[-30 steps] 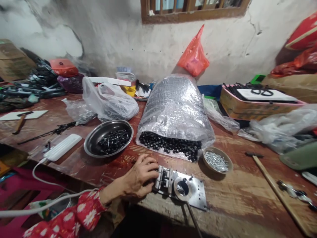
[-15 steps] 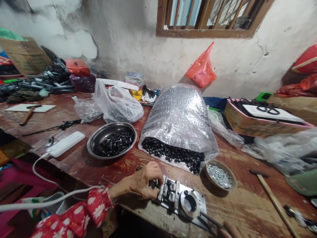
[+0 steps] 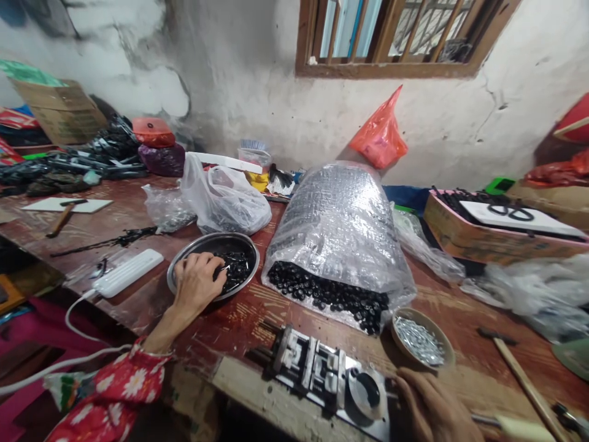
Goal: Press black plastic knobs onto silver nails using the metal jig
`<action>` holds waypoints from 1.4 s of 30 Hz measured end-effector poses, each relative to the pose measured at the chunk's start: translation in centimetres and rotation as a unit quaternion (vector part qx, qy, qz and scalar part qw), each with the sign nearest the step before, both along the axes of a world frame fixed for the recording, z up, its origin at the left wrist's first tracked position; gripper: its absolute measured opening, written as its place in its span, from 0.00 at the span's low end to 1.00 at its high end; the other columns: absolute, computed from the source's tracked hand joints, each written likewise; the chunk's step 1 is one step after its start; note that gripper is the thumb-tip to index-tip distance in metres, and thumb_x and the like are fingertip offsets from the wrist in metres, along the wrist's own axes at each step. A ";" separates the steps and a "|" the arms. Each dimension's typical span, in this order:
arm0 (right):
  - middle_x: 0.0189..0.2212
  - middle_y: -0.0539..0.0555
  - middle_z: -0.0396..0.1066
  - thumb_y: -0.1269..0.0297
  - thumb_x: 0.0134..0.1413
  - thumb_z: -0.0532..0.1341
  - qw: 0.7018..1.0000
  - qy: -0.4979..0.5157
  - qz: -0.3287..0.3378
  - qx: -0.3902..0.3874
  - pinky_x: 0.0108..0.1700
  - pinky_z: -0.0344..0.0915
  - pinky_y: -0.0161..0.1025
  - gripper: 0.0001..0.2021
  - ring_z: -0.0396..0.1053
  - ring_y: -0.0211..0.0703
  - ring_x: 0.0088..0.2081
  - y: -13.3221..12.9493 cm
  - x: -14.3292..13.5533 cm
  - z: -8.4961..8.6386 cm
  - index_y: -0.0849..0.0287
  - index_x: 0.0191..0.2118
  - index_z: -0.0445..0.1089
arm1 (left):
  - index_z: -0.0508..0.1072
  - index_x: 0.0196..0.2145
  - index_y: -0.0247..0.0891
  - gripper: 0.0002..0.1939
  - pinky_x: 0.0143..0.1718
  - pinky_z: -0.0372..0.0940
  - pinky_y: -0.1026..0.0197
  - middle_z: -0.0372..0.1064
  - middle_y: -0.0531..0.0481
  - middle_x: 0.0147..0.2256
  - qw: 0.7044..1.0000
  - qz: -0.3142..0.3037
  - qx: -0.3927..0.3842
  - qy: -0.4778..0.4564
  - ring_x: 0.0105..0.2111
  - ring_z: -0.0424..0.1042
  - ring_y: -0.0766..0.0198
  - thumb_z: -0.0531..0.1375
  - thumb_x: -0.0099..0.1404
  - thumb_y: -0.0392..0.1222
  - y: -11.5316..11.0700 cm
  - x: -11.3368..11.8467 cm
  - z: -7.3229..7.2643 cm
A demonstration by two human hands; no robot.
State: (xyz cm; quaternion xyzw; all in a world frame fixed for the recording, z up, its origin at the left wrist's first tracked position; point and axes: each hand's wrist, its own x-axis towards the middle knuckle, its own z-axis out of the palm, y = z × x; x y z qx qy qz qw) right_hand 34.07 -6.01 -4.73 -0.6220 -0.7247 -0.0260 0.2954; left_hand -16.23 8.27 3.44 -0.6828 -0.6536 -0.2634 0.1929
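Note:
My left hand [image 3: 199,281] is in the steel bowl [image 3: 254,265], its fingers curled down at the near left side. A small black part with a shiny pin [image 3: 224,268] shows at the thumb and fingertips. The bowl's other black parts [image 3: 239,264] lie to the right of the hand. At the table's front edge sits a metal jig [image 3: 317,371] with clamping blocks and a round ring [image 3: 365,393]. My right hand [image 3: 430,402] is blurred at the jig's right end, over a rod with a pale handle [image 3: 524,428]; its grip is unclear.
A silvery bag [image 3: 340,215] spills black round pieces [image 3: 326,291] behind the jig. To its right stands a bowl of metal pins [image 3: 418,341], then a hammer [image 3: 524,380]. A white power strip [image 3: 131,272] with a cord lies left of the steel bowl.
My left hand has left the jig's left end and moved left and back into the steel bowl. My right hand has come further into view beside the jig. The view has shifted slightly.

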 end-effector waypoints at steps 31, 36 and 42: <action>0.39 0.55 0.79 0.63 0.68 0.55 0.986 0.109 0.106 -0.066 0.41 0.70 0.38 0.11 0.77 0.44 0.38 8.1 -11.9 5.4 0.56 0.43 0.75 | 0.73 0.40 0.36 0.07 0.23 0.51 0.69 0.64 0.58 0.26 0.812 -0.362 -0.258 -0.378 0.21 0.58 0.73 0.60 0.63 0.33 -2.7 12.5 -3.7; 0.35 0.53 0.77 0.64 0.69 0.56 0.978 0.150 0.139 -0.036 0.38 0.72 0.36 0.09 0.76 0.43 0.36 3.1 -12.7 6.0 0.54 0.42 0.74 | 0.73 0.37 0.37 0.07 0.24 0.52 0.68 0.66 0.55 0.30 0.810 -0.371 -0.245 -0.383 0.25 0.59 0.71 0.61 0.59 0.33 -6.2 12.2 -3.0; 0.36 0.52 0.74 0.69 0.70 0.55 0.988 0.095 0.122 0.006 0.39 0.69 0.37 0.08 0.73 0.42 0.37 -0.3 -13.6 4.3 0.54 0.48 0.70 | 0.69 0.34 0.38 0.04 0.33 0.59 0.63 0.66 0.52 0.31 0.828 -0.400 -0.221 -0.324 0.31 0.65 0.65 0.59 0.60 0.32 -8.2 12.6 -3.4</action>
